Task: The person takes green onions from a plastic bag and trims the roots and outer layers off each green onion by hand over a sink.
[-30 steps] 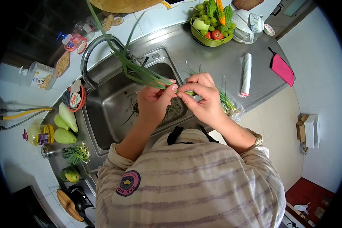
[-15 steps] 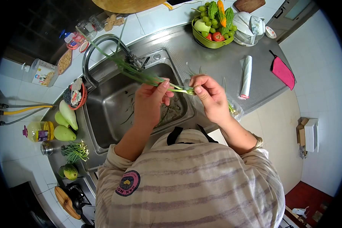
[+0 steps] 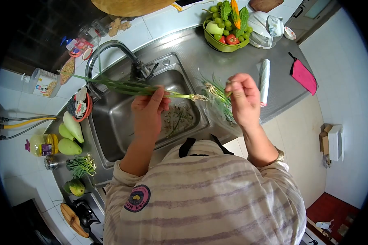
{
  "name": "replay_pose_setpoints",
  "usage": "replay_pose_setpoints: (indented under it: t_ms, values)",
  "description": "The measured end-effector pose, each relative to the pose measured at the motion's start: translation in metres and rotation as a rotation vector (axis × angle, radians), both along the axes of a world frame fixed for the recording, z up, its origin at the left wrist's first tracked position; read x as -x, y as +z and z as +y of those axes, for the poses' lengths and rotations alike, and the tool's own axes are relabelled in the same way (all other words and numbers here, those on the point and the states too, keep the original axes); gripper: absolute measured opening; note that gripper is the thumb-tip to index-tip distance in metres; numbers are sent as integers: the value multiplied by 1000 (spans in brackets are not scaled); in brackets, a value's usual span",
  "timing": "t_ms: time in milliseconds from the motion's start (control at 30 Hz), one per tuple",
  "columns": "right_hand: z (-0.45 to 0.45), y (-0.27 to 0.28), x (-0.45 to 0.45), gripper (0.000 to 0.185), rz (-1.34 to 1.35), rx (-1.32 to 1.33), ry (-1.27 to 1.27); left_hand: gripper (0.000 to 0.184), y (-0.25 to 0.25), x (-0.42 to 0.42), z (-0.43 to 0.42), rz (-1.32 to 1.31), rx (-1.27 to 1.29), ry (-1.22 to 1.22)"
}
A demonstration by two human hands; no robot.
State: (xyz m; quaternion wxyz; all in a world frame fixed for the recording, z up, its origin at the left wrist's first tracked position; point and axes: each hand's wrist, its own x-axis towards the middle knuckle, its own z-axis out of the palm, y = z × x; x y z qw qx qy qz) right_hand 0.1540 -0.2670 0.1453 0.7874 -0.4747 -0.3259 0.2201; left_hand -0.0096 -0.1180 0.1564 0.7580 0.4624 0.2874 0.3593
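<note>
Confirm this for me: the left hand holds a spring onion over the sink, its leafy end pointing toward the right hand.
Wrong end: the spring onion's root end points toward the right hand, as the head view shows. The left hand does hold it over the sink.

I have the spring onion (image 3: 129,87) in my left hand (image 3: 148,108), nearly level just left of centre frame, long green leaves trailing toward the upper left, slim pale stem pointing right, its wispy roots still attached.
</note>
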Motion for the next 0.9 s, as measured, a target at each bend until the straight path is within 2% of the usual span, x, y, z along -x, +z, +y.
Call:
replay_pose_setpoints:
  t_ms: [33,100,133,200,267,333,367,433,567,667,767,833,867,900]
  values:
    - [2,-1,0,9,3,0,0,12,2,2,0,29,-15,-7]
    - [9,-5,2,13,-275,328,174,14,6,2,-2,63,-80,-2]
    - [12,-3,4,13,-275,327,173,15,8,2,-3,94,-147,5]
    - [17,5,11,18,-681,364,51,15,10,3,-3,123,-232,-1]
    - [19,12,16,21,-691,347,58,15,11,5,-5,154,-316,-6]
    - [18,24,20,19,-751,569,186,14,11,5,-8,171,-479,-22]
    - [18,25,20,17,-768,619,207,14,10,6,-9,171,-479,-21]
    - [22,21,22,14,-786,566,140,12,10,6,-10,168,-511,-45]
    - [27,11,22,10,-853,409,49,13,6,6,-8,116,-453,-18]
    - [29,3,20,10,-962,411,40,13,5,7,-8,110,-406,-34]
    - [31,1,19,9,-952,325,-33,13,-1,5,-6,131,-323,-38]
    - [33,1,21,8,-902,316,-89,12,-3,3,-6,84,-100,-60]
    - [34,0,22,7,-850,308,-143,12,-6,1,-7,82,-103,-62]
    - [36,-3,23,7,-852,308,-147,11,-11,-2,-10,38,1,-39]
